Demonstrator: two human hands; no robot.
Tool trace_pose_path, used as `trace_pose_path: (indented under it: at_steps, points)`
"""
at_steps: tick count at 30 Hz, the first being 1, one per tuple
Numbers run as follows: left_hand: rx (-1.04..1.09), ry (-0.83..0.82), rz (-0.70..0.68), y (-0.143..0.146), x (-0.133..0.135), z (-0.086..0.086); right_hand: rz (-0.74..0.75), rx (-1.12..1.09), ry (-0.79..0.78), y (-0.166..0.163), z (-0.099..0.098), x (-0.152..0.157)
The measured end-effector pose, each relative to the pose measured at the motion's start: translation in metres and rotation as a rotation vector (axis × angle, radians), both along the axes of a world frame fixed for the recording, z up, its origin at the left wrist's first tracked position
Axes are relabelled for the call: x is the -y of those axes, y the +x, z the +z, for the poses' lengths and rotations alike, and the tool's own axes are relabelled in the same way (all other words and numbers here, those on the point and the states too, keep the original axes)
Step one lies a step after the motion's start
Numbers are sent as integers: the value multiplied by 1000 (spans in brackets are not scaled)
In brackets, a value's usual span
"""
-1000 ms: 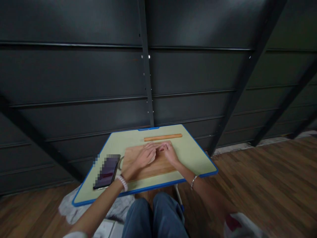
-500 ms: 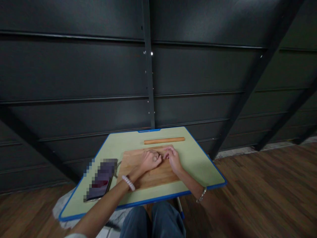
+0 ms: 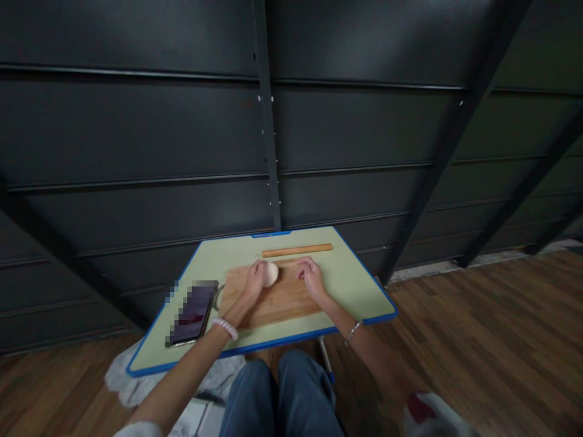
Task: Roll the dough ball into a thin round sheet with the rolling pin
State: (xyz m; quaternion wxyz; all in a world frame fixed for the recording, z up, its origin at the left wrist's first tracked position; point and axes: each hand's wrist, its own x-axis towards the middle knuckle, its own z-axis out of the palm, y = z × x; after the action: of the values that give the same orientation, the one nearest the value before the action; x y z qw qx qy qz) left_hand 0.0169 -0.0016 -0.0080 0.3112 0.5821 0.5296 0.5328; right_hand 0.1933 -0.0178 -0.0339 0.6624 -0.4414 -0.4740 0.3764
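- First, nearest: denim knees (image 3: 262, 397) under the table (image 3: 353, 288).
- Dark phone-like slab (image 3: 191, 318), partly pixelated, on the table left of the wooden board (image 3: 282, 306).
- Left hand (image 3: 255, 280) grasping a pale round disc (image 3: 271, 274) by its left side, over the board; can't tell if the lower rim touches wood.
- Disc probably light, soft, dough-like; likely dents or stretches if pinched. Best hold: rim, flat fingers supporting underneath.
- Right hand (image 3: 312, 279) curled over the board's right part, apart from the disc; can't tell if anything's inside.
- Beyond the board: wooden rod (image 3: 297, 250) lying crosswise.
- Farthest: dark panelled wall (image 3: 355, 130).
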Motion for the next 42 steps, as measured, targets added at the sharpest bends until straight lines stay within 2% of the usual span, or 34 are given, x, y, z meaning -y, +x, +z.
trace_pose_path:
  at_steps: [6,11,15,21,25,30,34,38,42]
  points:
    - [-209,39,-99,-41,19,-2,26,34,-15,0,-6,-2]
    - [-342,163,-121,-49,1,9,59,47,-33,0,-7,-2]
    - [-350,114,-179,-42,-13,15,79,32,-23,0,-5,-2]
    - [-353,45,-185,-30,-14,14,82,-31,33,0,1,0]
    - [-308,89,-312,-24,-13,8,115,-2,31,0,-2,1]
    - [-379,258,-444,-11,8,4,123,12,4,0,-5,1]
    - [-484,219,-577,4,27,4,111,56,-4,1,-2,3]
    - [-495,110,-546,16,29,-1,96,67,-29,2,2,3]
    - [-411,45,-403,27,22,-6,84,28,-51,2,4,3]
